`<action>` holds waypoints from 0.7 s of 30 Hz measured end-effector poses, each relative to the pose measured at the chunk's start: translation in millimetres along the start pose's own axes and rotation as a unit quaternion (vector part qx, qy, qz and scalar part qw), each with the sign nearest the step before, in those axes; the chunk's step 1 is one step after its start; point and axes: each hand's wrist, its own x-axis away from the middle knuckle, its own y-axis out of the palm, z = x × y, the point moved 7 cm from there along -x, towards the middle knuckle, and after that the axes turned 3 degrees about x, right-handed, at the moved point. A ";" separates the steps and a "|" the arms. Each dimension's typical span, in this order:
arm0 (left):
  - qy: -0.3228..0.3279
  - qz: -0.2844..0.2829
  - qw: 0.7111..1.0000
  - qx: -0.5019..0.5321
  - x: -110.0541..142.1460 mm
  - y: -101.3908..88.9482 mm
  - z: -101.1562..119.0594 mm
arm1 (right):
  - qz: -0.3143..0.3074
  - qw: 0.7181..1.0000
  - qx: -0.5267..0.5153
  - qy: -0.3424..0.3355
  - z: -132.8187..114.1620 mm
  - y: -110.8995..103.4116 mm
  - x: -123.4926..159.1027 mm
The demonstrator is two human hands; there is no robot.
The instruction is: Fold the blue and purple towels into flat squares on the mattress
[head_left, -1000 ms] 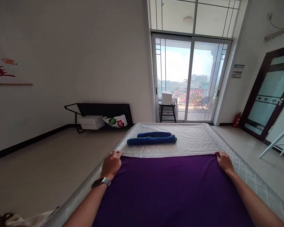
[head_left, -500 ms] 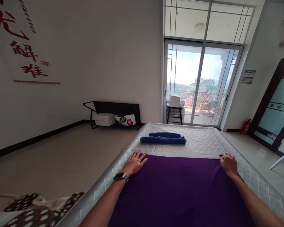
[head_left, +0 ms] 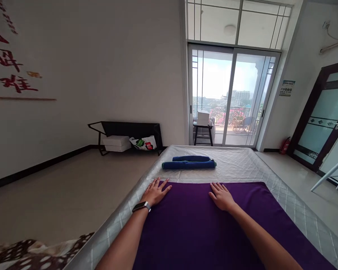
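Observation:
A purple cloth (head_left: 191,225) lies spread over a silvery quilted mattress (head_left: 236,161). My left hand (head_left: 154,192) rests open on the cloth's far left corner, fingers stretched forward; a watch sits on that wrist. Near the middle of the far edge, my right hand (head_left: 222,195) lies flat on the cloth with its fingers spread. The far right corner of the cloth is uncovered by any hand. Beyond the cloth, two rolled blue cloths (head_left: 189,165) lie side by side on the mattress.
A brown dotted blanket (head_left: 42,253) lies at the lower left. Against the wall, a black rack (head_left: 129,128) holds white boxes (head_left: 116,143) and a printed bag (head_left: 143,143). Glass sliding doors (head_left: 233,97) stand past the mattress. At right are a fire extinguisher (head_left: 285,145) and a pale-legged stool (head_left: 331,172).
My right hand has moved left from the cloth's far right corner to near the middle of its far edge and flattened out. My left hand stays at its corner. The view has turned slightly right.

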 end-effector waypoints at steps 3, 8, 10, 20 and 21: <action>-0.001 0.010 1.000 0.004 -3.1 3.2 -3.1 | 0.011 0.997 0.036 0.074 78.1 -15.9 22.8; 0.006 0.029 0.999 0.013 -9.0 8.4 -9.3 | 0.043 0.975 0.085 0.202 200.2 -41.1 66.8; 0.010 0.028 0.999 0.012 -10.0 9.4 -10.6 | 0.068 0.969 0.081 0.225 225.5 -46.0 76.5; -0.015 0.011 0.999 -0.027 -7.7 8.7 -9.2 | 0.058 0.983 0.071 0.162 210.8 -38.8 76.7; -0.014 0.009 0.999 -0.032 -8.0 9.7 -10.5 | 0.047 0.982 0.070 0.170 211.6 -37.2 76.8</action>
